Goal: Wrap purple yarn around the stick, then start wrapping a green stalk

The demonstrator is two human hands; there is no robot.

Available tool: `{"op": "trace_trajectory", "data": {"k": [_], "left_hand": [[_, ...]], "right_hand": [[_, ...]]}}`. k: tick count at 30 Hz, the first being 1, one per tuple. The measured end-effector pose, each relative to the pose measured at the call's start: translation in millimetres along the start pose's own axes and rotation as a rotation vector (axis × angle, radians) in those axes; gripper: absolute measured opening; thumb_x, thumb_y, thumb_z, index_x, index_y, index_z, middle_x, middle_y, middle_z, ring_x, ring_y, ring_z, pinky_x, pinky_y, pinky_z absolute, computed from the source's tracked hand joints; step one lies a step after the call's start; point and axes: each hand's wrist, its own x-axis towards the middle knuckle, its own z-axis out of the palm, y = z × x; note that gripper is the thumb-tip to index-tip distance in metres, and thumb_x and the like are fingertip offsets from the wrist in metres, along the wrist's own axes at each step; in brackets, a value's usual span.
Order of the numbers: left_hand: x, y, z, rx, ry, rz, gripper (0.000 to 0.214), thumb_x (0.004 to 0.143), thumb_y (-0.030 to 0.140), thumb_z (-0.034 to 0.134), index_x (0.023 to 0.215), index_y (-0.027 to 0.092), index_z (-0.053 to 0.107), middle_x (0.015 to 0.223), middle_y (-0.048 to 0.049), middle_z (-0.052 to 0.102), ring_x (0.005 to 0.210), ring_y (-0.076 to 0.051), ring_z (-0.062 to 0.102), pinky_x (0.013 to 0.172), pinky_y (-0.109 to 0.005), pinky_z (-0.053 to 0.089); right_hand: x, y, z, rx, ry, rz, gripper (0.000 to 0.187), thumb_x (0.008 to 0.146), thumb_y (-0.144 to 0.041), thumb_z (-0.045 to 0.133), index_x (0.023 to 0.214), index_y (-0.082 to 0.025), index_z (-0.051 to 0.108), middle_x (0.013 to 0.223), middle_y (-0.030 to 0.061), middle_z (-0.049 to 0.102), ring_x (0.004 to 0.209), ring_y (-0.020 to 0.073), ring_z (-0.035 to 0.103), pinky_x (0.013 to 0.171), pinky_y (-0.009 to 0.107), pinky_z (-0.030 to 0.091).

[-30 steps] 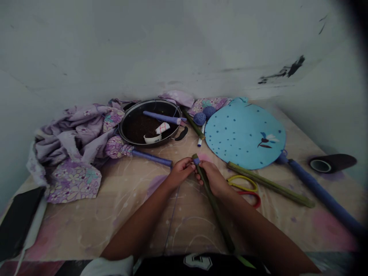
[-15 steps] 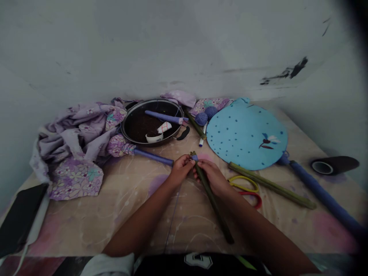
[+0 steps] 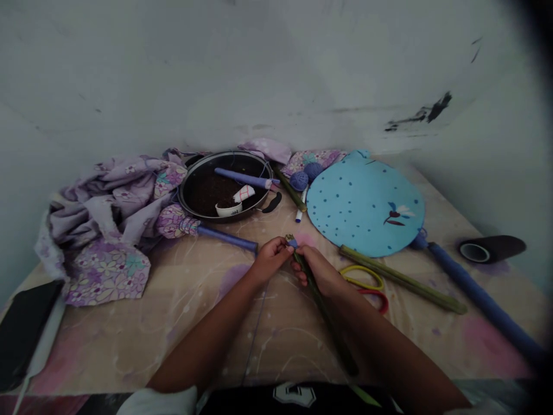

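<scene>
**Printed table cover crowded with cloth, pan and craft pieces**

A beige table cover (image 3: 129,346) with pink and lilac marbling spreads under everything. At the left lies a crumpled lilac floral cloth (image 3: 106,271), with a black flat slab (image 3: 26,328) at the near corner. A round dark metal pan (image 3: 225,218) sits against the wall, with two blue yarn balls (image 3: 299,181) just beside it. A dotted sky-blue disc (image 3: 358,213) lies at the right, touching a blue-wrapped pole (image 3: 484,305). Nearby rest a green bamboo stick (image 3: 401,278), yellow-and-red-handled scissors (image 3: 362,282) and a dark tape roll (image 3: 492,249).
</scene>
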Motion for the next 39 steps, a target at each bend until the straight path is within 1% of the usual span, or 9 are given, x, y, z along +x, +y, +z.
{"op": "trace_trajectory", "data": {"k": [3,6,9,13,18,21,26,34,39], "left_hand": [[-0.1,1.1,-1.1,0.001,-0.021,0.001,0.034,0.068,0.044,0.067,0.077,0.015,0.052,0.061,0.0017,0.058,0.056,-0.011,0.055,0.057,-0.023,0.040],[1.0,1.6,-2.3,-0.006,-0.024,0.001,0.034,0.068,0.044,0.067,0.075,0.014,0.052,0.062,0.0012,0.058,0.057,-0.011,0.055,0.057,-0.023,0.039],[3.4,0.4,-4.0,-0.012,0.009,0.008,0.033,0.068,0.042,0.067,0.073,0.014,0.051,0.057,0.0038,0.053,0.050,-0.007,0.048,0.050,-0.019,0.033],[6.0,-0.1,-5.7,-0.033,0.053,0.020,0.033,0.066,0.040,0.070,0.074,0.014,0.051,0.050,0.0087,0.044,0.041,-0.002,0.033,0.042,-0.017,0.021],[3.2,3.6,-3.0,-0.097,0.003,0.007,0.039,0.066,0.048,0.067,0.074,0.015,0.049,0.053,0.0063,0.050,0.042,-0.007,0.048,0.045,-0.020,0.036],[0.6,5.0,-2.9,-0.128,-0.040,-0.009,0.040,0.068,0.050,0.065,0.079,0.015,0.051,0.054,0.0047,0.052,0.044,-0.011,0.054,0.047,-0.024,0.042],[1.4,1.4,-6.4,-0.131,-0.033,0.009,0.045,0.069,0.048,0.067,0.094,0.012,0.056,0.058,0.0033,0.054,0.049,-0.009,0.055,0.050,-0.021,0.041],[-1.2,4.6,-6.2,-0.049,-0.045,0.042,0.039,0.065,0.042,0.074,0.086,0.011,0.062,0.069,-0.0008,0.060,0.063,-0.009,0.054,0.061,-0.020,0.040],[-1.7,5.1,-5.7,-0.050,-0.041,0.028,0.041,0.066,0.044,0.071,0.087,0.010,0.062,0.065,0.0002,0.056,0.057,-0.008,0.050,0.054,-0.020,0.035]], "right_hand": [[-0.7,-1.9,1.0,0.000,-0.004,0.047,0.037,0.091,-0.045,0.042,0.075,-0.013,0.052,0.052,-0.0078,0.041,0.037,0.0023,0.033,0.035,0.016,0.029],[-2.7,-3.9,2.4,0.020,-0.015,0.022,0.034,0.087,-0.044,0.042,0.069,-0.016,0.048,0.049,-0.0071,0.041,0.034,0.0042,0.034,0.032,0.018,0.028],[-4.1,-4.7,3.3,0.033,-0.005,-0.067,0.021,0.074,-0.038,0.055,0.073,-0.018,0.048,0.053,-0.0054,0.050,0.039,0.0067,0.043,0.034,0.018,0.034],[-2.9,-4.0,3.2,0.025,0.041,-0.188,0.029,0.064,-0.031,0.070,0.078,-0.019,0.049,0.052,-0.0066,0.052,0.043,0.0077,0.048,0.037,0.017,0.036],[-2.4,-3.6,4.6,0.030,0.002,-0.269,0.031,0.064,-0.041,0.071,0.072,-0.016,0.054,0.059,-0.0023,0.058,0.046,0.0083,0.053,0.042,0.020,0.042],[-2.2,-3.2,5.4,0.054,-0.038,-0.248,0.032,0.066,-0.045,0.068,0.070,-0.016,0.057,0.062,-0.0001,0.060,0.046,0.0088,0.054,0.043,0.021,0.043],[-0.9,-3.4,2.1,0.096,-0.075,-0.167,0.025,0.071,-0.040,0.062,0.073,-0.016,0.055,0.063,-0.0001,0.058,0.045,0.0080,0.051,0.039,0.020,0.040],[-2.8,-4.7,1.4,0.136,-0.177,0.007,0.020,0.070,-0.038,0.046,0.074,-0.019,0.047,0.054,-0.0059,0.045,0.035,0.0053,0.035,0.032,0.018,0.027],[-2.4,-3.0,2.7,0.072,-0.133,0.005,0.025,0.073,-0.043,0.042,0.068,-0.019,0.046,0.052,-0.0052,0.044,0.035,0.0052,0.035,0.032,0.019,0.028]]}}
